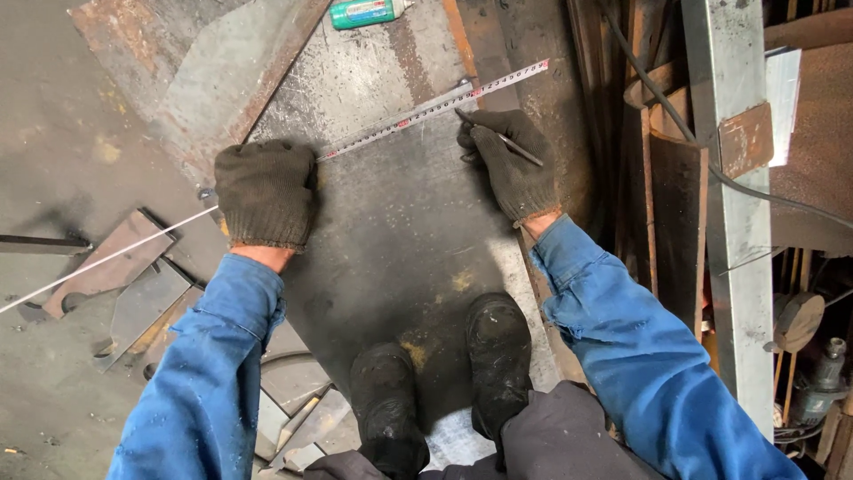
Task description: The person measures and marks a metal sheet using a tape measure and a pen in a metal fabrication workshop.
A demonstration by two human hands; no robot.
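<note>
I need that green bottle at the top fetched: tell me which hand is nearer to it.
Right. The right hand lies below and right of the green bottle, holding a scriber on the tape measure. The left hand sits farther down and left.

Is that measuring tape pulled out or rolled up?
Pulled out. The tape lies flat across the dark metal sheet, pinned by the left hand, running past the right hand.
</note>
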